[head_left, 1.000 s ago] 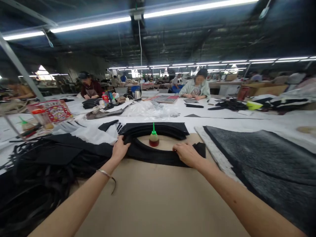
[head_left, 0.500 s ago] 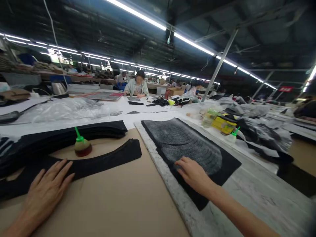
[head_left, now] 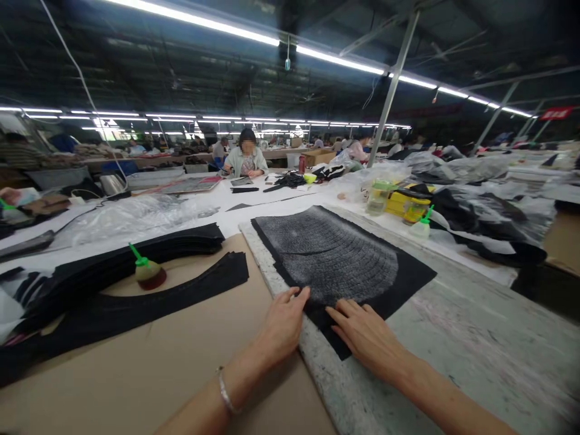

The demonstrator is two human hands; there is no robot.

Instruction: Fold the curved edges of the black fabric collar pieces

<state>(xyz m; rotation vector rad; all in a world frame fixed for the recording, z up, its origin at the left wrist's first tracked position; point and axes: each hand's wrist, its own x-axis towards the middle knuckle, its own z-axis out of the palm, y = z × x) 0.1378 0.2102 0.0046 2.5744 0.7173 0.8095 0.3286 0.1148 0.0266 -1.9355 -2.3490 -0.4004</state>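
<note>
A black fabric piece with a grey, cracked-looking pattern lies on the pale stained board. At its near left edge, my left hand has its fingers and thumb drawn together in a pinch on the border. My right hand rests palm down close beside it, fingers stretched over the near part of the piece. Left of the board, curved black strips lie on a brown sheet. A stack of black pieces is behind them, with a green-tipped squeeze bottle of dark red liquid between.
Clear plastic wrap lies at the back left. A second squeeze bottle, a yellow container and a clear jar stand beyond the board. Across the table a person sits. Bagged dark material is heaped at the right.
My left hand has left the black strips and moved right to the patterned piece's near edge. My right hand stays on the piece. The view has shifted slightly.
</note>
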